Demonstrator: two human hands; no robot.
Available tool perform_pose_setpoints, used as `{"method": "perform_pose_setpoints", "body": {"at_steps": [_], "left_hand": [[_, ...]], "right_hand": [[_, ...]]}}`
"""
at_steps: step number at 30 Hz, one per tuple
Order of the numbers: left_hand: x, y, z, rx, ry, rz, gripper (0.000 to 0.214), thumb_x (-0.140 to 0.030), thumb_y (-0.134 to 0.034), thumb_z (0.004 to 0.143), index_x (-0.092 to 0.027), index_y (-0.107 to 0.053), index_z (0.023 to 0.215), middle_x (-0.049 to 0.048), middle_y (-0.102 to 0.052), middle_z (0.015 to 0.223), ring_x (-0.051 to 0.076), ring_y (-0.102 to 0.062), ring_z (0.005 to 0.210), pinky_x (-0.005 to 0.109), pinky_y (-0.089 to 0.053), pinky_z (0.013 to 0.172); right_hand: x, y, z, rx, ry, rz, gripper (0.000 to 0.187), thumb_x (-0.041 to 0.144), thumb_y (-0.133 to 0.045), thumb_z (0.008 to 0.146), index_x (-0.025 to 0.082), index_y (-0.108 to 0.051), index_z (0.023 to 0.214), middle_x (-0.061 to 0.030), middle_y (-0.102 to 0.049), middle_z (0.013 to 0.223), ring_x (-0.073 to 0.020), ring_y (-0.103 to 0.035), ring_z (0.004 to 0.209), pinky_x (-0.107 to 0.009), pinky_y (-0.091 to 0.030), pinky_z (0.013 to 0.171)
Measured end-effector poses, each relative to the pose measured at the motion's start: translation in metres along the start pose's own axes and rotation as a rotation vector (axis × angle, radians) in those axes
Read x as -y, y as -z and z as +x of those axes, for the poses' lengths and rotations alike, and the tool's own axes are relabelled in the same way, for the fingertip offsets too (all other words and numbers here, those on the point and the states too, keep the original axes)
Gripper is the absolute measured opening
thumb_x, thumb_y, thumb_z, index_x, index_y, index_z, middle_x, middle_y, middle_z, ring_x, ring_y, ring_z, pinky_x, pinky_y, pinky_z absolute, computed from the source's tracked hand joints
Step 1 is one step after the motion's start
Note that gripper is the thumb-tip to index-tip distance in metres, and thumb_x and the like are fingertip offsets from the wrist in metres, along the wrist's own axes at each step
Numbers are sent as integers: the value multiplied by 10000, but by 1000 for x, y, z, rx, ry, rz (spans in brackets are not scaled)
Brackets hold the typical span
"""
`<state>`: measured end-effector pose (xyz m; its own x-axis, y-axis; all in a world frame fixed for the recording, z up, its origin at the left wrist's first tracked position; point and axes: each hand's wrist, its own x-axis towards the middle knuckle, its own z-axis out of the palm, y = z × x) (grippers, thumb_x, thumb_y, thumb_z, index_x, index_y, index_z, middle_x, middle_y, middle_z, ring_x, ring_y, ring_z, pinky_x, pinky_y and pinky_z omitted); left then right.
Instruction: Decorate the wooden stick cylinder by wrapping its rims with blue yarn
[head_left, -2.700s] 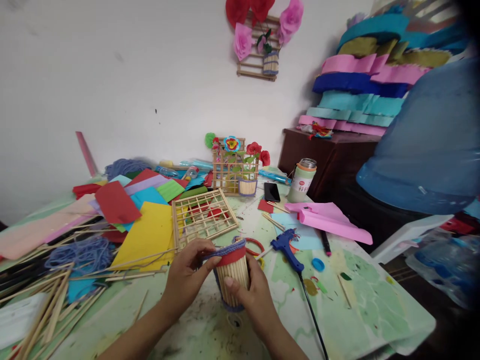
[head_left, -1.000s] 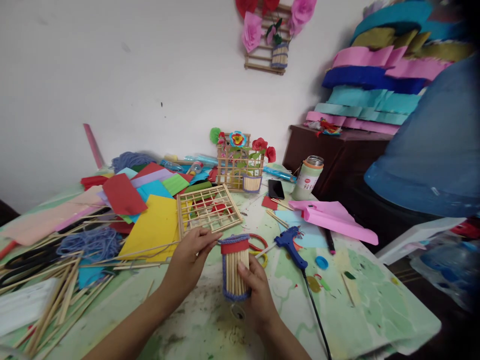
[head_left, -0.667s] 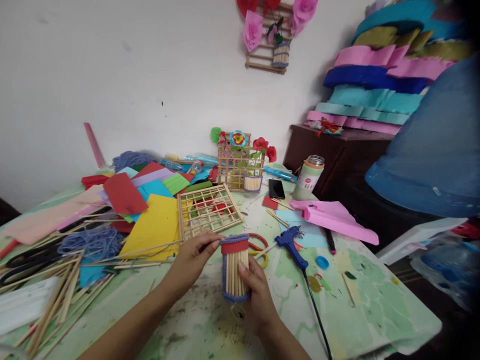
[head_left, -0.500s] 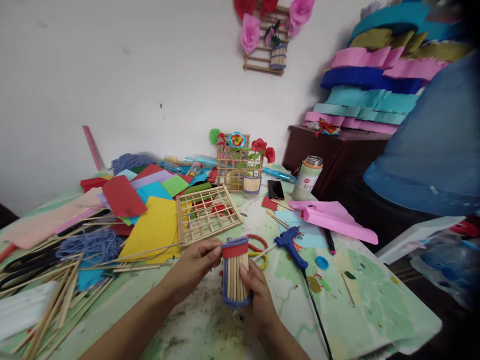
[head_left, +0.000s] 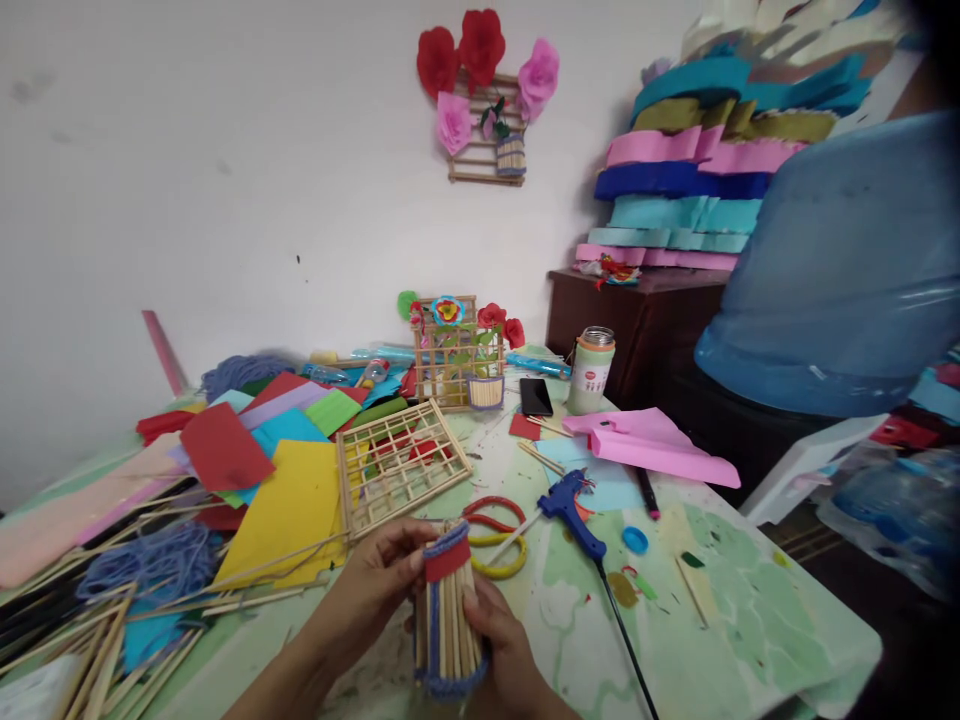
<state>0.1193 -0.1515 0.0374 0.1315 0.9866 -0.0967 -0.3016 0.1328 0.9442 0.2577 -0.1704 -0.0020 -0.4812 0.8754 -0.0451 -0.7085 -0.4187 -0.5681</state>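
Low in the middle of the view I hold a small cup made of upright wooden sticks (head_left: 448, 620), with a red band and blue yarn at its top rim and blue yarn round its base. My left hand (head_left: 375, 585) pinches the top rim from the left. My right hand (head_left: 499, 650) wraps round the lower right side, thumb pressed on the sticks. The cup is tilted slightly and held just above the green table (head_left: 720, 610).
A wooden lattice frame (head_left: 397, 462) lies just beyond the hands. Red and yellow scissors (head_left: 491, 525) and a blue glue gun (head_left: 571, 500) with its black cord lie to the right. Coloured foam sheets (head_left: 285, 480), blue yarn and loose sticks (head_left: 97, 640) crowd the left. A pink sheet, phone and jar sit farther back.
Both hands have brought the stick cup down and nearer to me, tilting it a little. The head has tipped, so the table things sit lower and farther left in view.
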Motion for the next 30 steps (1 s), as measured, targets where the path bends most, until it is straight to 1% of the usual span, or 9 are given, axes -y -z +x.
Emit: {"method": "perform_pose_setpoints", "body": {"at_steps": [3, 7, 9, 12, 15, 19, 23, 26, 30], "left_hand": [[-7, 6, -1, 72, -1, 106, 519, -402, -734, 625, -232, -601, 1097, 2, -540, 725, 107, -506, 558, 204, -412, 470], [-23, 14, -3, 155, -24, 354, 408, -376, -707, 666, -201, -668, 1033, 73, -626, 889, 195, -571, 801, 266, -451, 666], [-30, 17, -6, 205, -18, 446, 401, -379, -695, 673, -201, -677, 1032, 79, -630, 887, 199, -572, 775, 261, -445, 634], [-39, 16, -9, 218, -85, 598, 350, -360, -674, 693, -218, -693, 1013, 49, -602, 746, 162, -545, 651, 233, -420, 559], [-45, 13, -12, 239, -180, 729, 276, -323, -674, 698, -239, -716, 958, 43, -598, 716, 164, -552, 656, 230, -424, 577], [-51, 9, -15, 268, -219, 805, 242, -303, -679, 700, -253, -716, 934, 44, -629, 733, 170, -579, 671, 224, -436, 590], [-55, 11, -14, 422, -329, 872, 190, -320, -614, 764, -237, -718, 900, 69, -661, 740, 181, -590, 693, 247, -438, 648], [-51, 20, -12, 554, -437, 807, 252, -374, -594, 776, -208, -711, 925, 87, -665, 724, 172, -594, 676, 244, -438, 642], [-44, 29, -13, 501, -365, 659, 409, -359, -667, 718, -194, -613, 1088, 53, -653, 716, 141, -601, 643, 203, -445, 579]], "right_hand": [[3, 0, 0, 41, -40, 34, 465, 430, -676, 623, 114, -623, 960, -115, -645, 842, -220, -630, 727, -358, -483, 679], [7, -2, -3, 114, -164, 61, 436, 413, -658, 630, 88, -629, 918, -115, -648, 766, -218, -630, 701, -352, -478, 679], [9, -3, -5, 132, -214, 70, 422, 386, -651, 630, 84, -630, 924, -112, -651, 762, -217, -628, 708, -344, -478, 679], [12, -3, -9, 128, -291, 99, 373, 367, -622, 643, 96, -638, 899, -102, -656, 769, -220, -625, 740, -336, -480, 673], [15, -2, -12, 178, -398, 110, 343, 371, -588, 662, 97, -642, 862, -98, -654, 751, -220, -620, 754, -336, -482, 670], [16, 0, -14, 191, -472, 89, 380, 406, -565, 670, 94, -640, 873, -97, -646, 741, -221, -614, 765, -344, -482, 679], [13, 5, -14, 159, -390, -11, 394, 357, -604, 646, 103, -628, 947, -87, -643, 780, -207, -611, 762, -346, -474, 713], [9, 7, -13, 223, -274, -92, 440, 351, -633, 638, 112, -612, 1006, -86, -639, 816, -202, -614, 755, -343, -469, 723], [11, 4, -11, 305, -98, -239, 529, 427, -640, 660, 151, -571, 1106, -84, -626, 944, -217, -600, 869, -345, -451, 787]]}}
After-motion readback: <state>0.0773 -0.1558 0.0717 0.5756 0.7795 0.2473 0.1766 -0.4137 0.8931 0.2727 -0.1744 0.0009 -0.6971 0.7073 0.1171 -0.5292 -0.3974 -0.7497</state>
